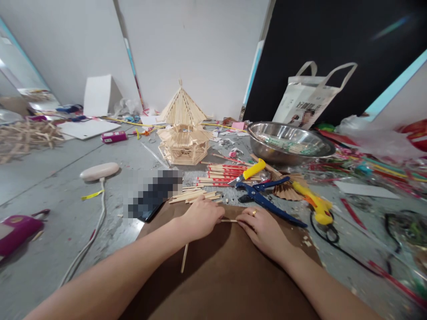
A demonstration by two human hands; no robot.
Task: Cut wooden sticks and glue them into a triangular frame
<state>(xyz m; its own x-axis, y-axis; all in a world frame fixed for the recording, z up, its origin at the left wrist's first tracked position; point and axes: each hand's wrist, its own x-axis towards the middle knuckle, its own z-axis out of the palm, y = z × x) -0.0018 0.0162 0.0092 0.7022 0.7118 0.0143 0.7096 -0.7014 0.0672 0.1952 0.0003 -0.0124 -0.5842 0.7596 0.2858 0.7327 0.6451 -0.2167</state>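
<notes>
A short wooden stick (pixel 229 221) spans the gap between my two hands. My left hand (pixel 201 218) is closed on its left end, fingers curled. A second, thin wooden stick (pixel 184 259) juts out below that hand, its upper part hidden. With fingertips pinched, my right hand (pixel 263 227), which has a ring, grips the right end of the short stick. Just beyond my left hand lie loose cut wooden sticks (pixel 190 194). A blue-handled cutter (pixel 267 202) rests behind my right hand, and a yellow-handled knife (pixel 251 171) lies behind it on sticks with red printed bands (pixel 220 171).
Further back stands a wooden-stick pavilion model (pixel 184 142). A steel basin (pixel 290 146) holds wrapped sticks. To the right lies a yellow glue gun (pixel 318 206) with a black cord. A phone (pixel 147 213) and a white corded device (pixel 100 171) are left. Brown material (pixel 220 275) spreads beneath my arms.
</notes>
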